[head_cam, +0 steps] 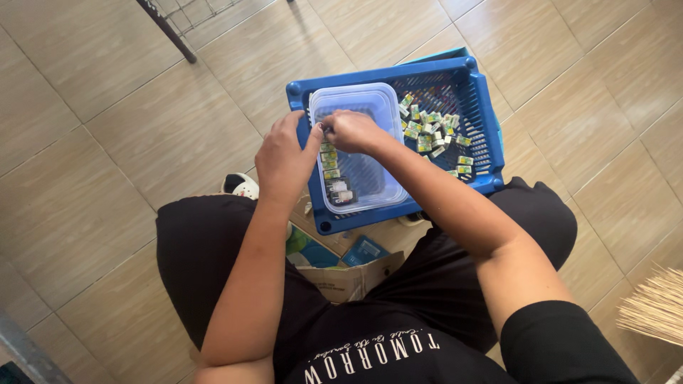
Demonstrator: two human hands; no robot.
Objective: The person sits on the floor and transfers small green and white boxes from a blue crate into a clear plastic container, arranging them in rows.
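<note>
My left hand [282, 158] and my right hand [353, 131] meet over a clear plastic tub [370, 107] that lies in a blue slotted basket [484, 114]. Both pinch one small dark piece [326, 129] between their fingertips, above the tub's left side. A row of small green-and-white packets [329, 161] and some dark pieces [341, 192] lie inside the tub. Several more green-and-white packets [432, 131] are heaped loose in the basket to the right of the tub.
The basket rests at my knees above a tiled floor [107, 156]. A cardboard box [341, 281] with blue packs lies between my legs. A broom head [658, 306] shows at the right edge, a dark metal leg [169, 32] at the top left, a shoe [240, 186] beside my left knee.
</note>
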